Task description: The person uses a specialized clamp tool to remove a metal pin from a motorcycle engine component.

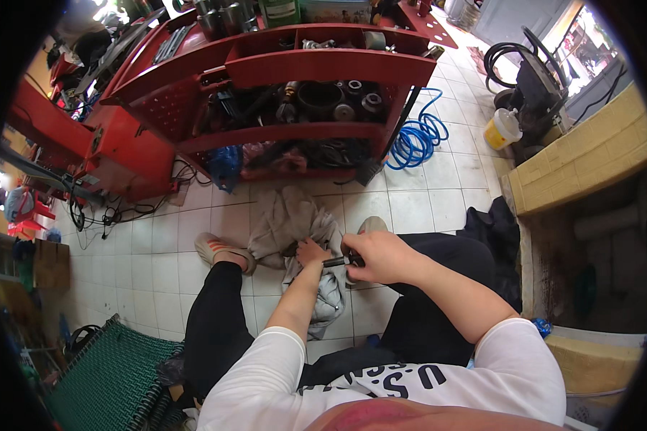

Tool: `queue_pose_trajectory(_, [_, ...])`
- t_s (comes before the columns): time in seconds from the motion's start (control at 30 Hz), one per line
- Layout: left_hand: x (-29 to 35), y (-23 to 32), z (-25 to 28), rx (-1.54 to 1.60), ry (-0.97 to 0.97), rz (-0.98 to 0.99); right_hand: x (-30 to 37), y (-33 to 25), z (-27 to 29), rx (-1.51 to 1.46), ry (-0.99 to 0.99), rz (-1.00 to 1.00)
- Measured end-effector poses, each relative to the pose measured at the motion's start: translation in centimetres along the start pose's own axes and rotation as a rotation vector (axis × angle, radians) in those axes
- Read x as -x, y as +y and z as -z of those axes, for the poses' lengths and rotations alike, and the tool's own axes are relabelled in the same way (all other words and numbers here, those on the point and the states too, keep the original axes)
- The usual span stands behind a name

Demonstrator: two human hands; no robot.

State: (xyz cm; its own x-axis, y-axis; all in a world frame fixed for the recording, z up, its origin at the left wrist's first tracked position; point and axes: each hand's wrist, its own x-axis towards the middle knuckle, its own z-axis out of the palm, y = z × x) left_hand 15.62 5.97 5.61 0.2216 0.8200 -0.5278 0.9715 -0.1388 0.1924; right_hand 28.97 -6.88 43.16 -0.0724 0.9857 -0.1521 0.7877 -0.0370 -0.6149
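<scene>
Between my feet lies a crumpled grey cloth (284,223) on the tiled floor. My left hand (310,252) is down on this cloth with its fingers curled into the folds; a small dark patch shows beside the fingertips. My right hand (384,257) is closed around a short dark rod-shaped tool (333,263), which points left across my left wrist. The far end of the tool is hidden in my right fist. Nearer to me, below my left forearm, a lighter grey bundle of cloth or plastic (328,298) lies bunched up.
Ahead stands a red tool cart (280,68) loaded with metal parts. A coiled blue hose (417,144) lies right of it, near a white and yellow bucket (503,129). A green woven seat (111,373) is at lower left. A yellowish padded edge (582,158) runs along the right.
</scene>
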Motion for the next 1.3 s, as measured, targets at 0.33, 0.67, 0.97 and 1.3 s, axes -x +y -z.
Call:
queue_pose_trajectory(0.33, [-1.1, -1.2, -2.1, 0.006, 0.11, 0.01, -0.1, 1.1, -1.0, -0.113, -0.003, 0.014])
queue_pose_trajectory(0.67, [-1.2, -10.0, 1.6, 0.983, 0.321, -0.026, 0.0, -2.3, -0.6, -0.043, 0.038, 0.056])
queue_pose_trajectory(0.97, [8.1, -12.0, 20.6, 2.052, -0.402, -0.207, 0.4, -7.2, 3.1, -0.132, 0.175, 0.283])
queue_pose_trajectory(1.3, [22.3, -15.4, 41.3, 2.006, -0.24, -0.177, 0.2, -12.7, 10.3, 0.075, 0.188, 0.478])
